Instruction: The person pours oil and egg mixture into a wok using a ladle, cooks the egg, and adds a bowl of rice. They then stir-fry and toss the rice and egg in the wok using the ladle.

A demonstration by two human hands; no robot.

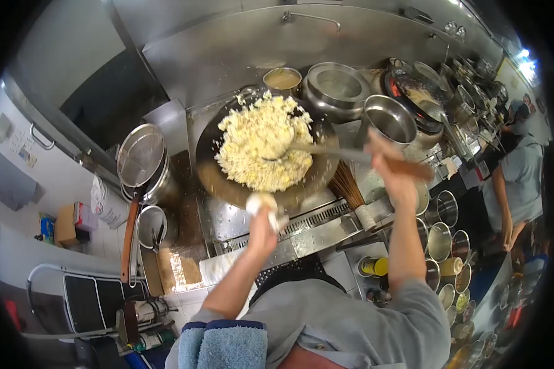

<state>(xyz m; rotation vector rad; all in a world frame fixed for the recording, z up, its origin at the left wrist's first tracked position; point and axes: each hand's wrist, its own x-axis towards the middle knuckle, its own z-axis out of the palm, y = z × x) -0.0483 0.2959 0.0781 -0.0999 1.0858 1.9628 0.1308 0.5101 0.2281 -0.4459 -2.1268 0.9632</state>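
A large dark wok (210, 175) sits on the stove, heaped with rice mixed with yellow egg (252, 138). Some loose grains lie along the wok's inner wall. My left hand (263, 235) is closed at the near edge of the wok, with a white cloth (261, 203) between it and the metal. In my right hand (388, 161) is a ladle (335, 151) with a long metal shaft and a brown wooden handle end. The ladle's bowl is partly buried in the rice, and my right hand is slightly blurred.
A bamboo wok brush (351, 190) leans right of the wok. Behind stand a lidded pot (337, 86), a small pan (282, 79) and a deep steel pot (389, 120). Strainers (140, 154) rest at left. Several ingredient containers (440, 241) line the right, where another person (517, 178) stands.
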